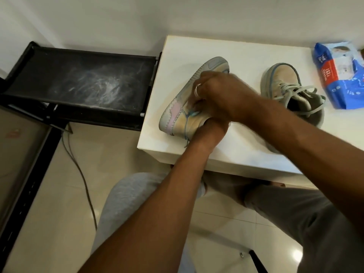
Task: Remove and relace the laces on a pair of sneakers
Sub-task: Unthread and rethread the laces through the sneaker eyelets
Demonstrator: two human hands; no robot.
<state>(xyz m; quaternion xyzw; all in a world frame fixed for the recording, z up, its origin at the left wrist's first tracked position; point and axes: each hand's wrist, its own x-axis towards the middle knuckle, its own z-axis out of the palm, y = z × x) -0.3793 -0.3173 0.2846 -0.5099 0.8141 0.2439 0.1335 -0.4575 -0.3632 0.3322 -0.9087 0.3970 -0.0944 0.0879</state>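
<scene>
The sneaker (pixel 177 115) is lying on its side near the tabletop's (pixel 246 146) front-left corner, probably tipped to expose the eyelets. The right hand (pixel 218 91) is curling its fingers over the upper and gripping it. The left hand (pixel 208 128) is bracing the heel end, fingers hidden, so I cannot tell its grip. A blue lace (pixel 186 134) is dangling toward the front edge. The other sneaker (pixel 285 89) is standing laced, well apart, leaving room between.

a home; tiled floor (pixel 65 194), white table (pixel 226 154)
</scene>
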